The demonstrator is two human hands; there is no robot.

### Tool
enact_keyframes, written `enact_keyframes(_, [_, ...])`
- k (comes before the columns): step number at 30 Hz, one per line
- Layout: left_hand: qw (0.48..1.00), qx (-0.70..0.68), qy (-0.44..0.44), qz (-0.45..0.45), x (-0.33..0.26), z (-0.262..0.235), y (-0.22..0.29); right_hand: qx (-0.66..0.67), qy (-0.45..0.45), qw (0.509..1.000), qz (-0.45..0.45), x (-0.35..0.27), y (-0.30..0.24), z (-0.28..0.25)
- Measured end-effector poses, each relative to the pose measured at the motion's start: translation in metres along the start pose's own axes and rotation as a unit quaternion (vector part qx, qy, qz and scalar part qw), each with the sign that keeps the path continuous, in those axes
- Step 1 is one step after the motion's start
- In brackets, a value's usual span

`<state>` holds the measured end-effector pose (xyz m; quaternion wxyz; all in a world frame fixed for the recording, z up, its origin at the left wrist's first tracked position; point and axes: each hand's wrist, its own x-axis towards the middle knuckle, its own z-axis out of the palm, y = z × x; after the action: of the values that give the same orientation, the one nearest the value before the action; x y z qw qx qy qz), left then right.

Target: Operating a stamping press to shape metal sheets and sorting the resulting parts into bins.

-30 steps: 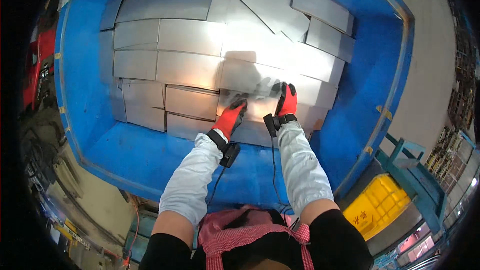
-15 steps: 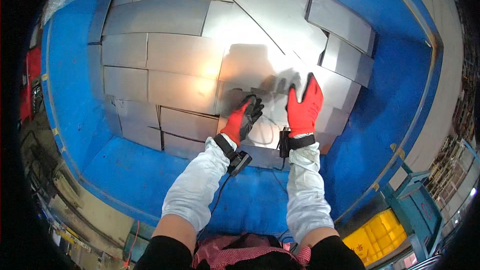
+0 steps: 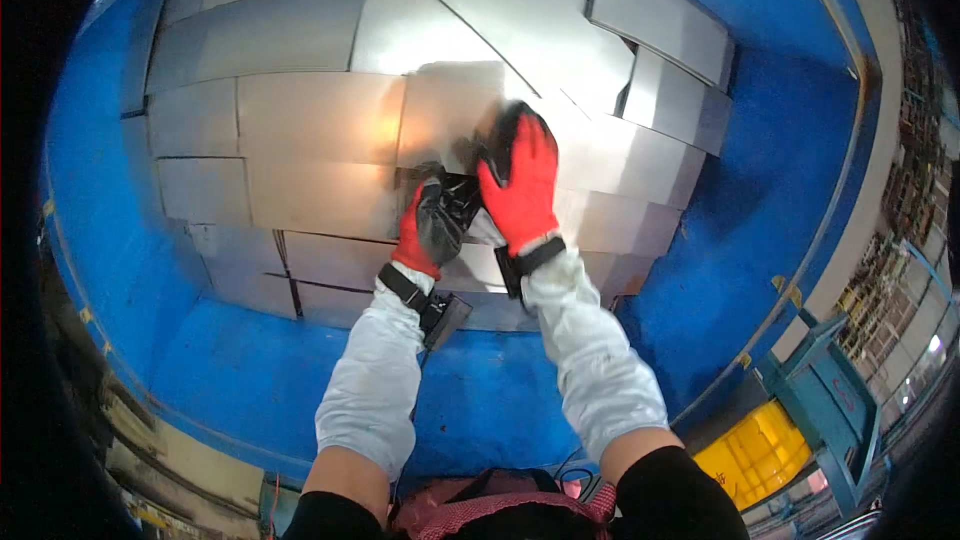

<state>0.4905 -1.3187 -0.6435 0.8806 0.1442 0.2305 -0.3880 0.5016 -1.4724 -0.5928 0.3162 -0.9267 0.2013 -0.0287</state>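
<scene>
Both hands wear red gloves with black palms, over the grey metal sheets [image 3: 318, 115] laid side by side in a blue bin. My left hand [image 3: 430, 225] is at the near middle of the sheets, palm turned inward and fingers curled. A small dark, shiny thing [image 3: 462, 198] shows between the hands, by my left fingers; its kind cannot be made out. My right hand [image 3: 526, 178] lies over the sheets just to the right and farther away, fingers stretched out together and smeared by motion. Black straps circle both wrists.
Blue bin walls [image 3: 770, 150] rise around the sheets. Clear plastic film hangs at the far left corner. Outside, near right, stand a yellow crate [image 3: 757, 455] and a green-blue metal frame [image 3: 825, 385]. Thin cables run along my forearms.
My right hand has moved left and away from me, close to my left hand, and its thumb is no longer spread wide. The view has shifted, so the sheets sit farther left.
</scene>
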Motion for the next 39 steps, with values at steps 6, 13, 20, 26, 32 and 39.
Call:
enact_keyframes(6, [0.997,-0.014,0.057,-0.049,0.007,0.026,-0.037,0.047,0.100,0.963,0.248,-0.055,0.040,-0.037])
enact_keyframes(13, [0.987,-0.114,0.073,-0.090,0.019,0.039,-0.053,0.048,0.115,0.939,0.321,-0.023,0.051,-0.016])
enact_keyframes(20, [0.992,-0.035,0.105,-0.064,0.017,0.051,-0.052,0.167,0.070,0.927,0.330,-0.022,0.070,-0.030])
enact_keyframes(26, [0.986,-0.028,0.152,-0.056,0.018,0.061,-0.057,0.183,0.090,0.930,0.306,-0.031,0.063,-0.034])
enact_keyframes(32, [0.992,0.005,0.109,-0.059,0.016,0.058,-0.057,0.199,0.095,0.927,0.302,-0.036,0.058,-0.037])
enact_keyframes(39, [0.987,0.027,0.144,-0.066,0.017,0.064,-0.059,0.209,0.103,0.929,0.287,-0.044,0.059,-0.032])
